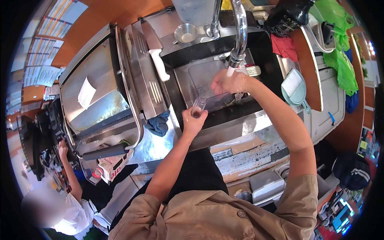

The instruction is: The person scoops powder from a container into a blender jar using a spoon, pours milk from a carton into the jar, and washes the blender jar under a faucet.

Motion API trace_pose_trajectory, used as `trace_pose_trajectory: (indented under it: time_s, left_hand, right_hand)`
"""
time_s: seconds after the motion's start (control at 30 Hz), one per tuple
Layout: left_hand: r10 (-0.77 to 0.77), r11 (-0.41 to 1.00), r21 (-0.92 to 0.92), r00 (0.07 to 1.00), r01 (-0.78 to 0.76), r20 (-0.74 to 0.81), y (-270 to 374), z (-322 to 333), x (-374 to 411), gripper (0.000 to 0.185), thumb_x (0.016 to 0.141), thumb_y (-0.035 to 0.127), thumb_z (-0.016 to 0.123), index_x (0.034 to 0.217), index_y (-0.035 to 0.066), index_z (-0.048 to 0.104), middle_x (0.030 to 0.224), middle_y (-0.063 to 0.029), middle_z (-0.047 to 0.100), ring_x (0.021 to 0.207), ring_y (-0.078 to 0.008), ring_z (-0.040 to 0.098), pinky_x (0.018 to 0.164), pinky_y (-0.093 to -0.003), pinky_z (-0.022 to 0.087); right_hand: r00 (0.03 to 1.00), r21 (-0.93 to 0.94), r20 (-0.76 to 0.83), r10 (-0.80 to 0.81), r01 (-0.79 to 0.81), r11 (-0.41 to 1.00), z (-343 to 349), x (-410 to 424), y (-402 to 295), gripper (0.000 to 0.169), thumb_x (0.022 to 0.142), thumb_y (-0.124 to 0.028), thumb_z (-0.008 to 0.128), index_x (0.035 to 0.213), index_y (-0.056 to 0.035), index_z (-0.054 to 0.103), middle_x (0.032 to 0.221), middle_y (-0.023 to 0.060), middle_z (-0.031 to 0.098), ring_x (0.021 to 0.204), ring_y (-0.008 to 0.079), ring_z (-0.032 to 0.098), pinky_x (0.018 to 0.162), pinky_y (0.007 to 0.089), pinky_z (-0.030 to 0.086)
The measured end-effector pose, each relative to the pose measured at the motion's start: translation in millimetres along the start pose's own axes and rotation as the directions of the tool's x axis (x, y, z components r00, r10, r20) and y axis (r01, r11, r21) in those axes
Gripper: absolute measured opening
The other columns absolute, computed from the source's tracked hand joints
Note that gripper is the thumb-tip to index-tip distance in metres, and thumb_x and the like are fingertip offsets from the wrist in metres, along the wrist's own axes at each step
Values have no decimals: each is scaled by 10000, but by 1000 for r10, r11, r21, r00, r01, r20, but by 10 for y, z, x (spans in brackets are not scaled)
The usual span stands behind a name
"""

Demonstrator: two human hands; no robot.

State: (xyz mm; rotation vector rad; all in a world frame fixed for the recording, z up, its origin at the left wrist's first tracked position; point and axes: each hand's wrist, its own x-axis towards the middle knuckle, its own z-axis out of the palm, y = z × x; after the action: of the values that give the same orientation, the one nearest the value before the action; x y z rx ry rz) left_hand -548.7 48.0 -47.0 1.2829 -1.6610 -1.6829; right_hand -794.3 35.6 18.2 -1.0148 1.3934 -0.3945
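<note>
My left hand grips a small clear tumbler, tilted over the sink's near left part, with a dark patch showing at its base. My right hand is under the chrome faucet, and water falls onto it near the wrist. Its fingers are blurred and point towards the tumbler; I cannot tell whether they hold anything. Beneath both hands, the dark-walled sink contains a translucent plastic container and several smaller items, partly hidden by my right hand.
A white-handled knife lies along the sink's left side, near a small metal cup and a blue cloth. Farther left is a contact grill. A blue dustpan with brush sits right. Another person works at lower left.
</note>
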Motion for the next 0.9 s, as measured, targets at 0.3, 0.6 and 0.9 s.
trace_pose_trajectory:
  time_s: [0.3,0.6,0.9]
  left_hand:
    - [214,961,149,968,-232,128,223,198,131,193,695,80,732,633,14,562,563,-111,578,520,-210,579,533,-337,459]
    - [-25,716,646,915,-265,403,967,413,356,194,739,210,652,788,37,725,825,-217,696,788,-418,682,735,-470,560]
    - [27,416,633,704,-653,710,986,1000,517,325,731,137,738,1042,46,716,1086,-176,708,973,-318,701,792,-443,568]
  right_hand:
    - [979,158,-61,192,-181,971,-23,83,130,218,781,-64,580,945,52,665,783,123,697,723,180,679,628,308,540]
    - [674,-701,-346,-653,278,657,-811,581,-197,382,761,-131,741,1114,-24,641,910,209,683,803,323,666,748,389,531]
    - [566,198,-755,-330,677,709,-954,-464,163,340,897,-151,684,1189,-11,584,1051,71,667,893,139,612,779,276,492]
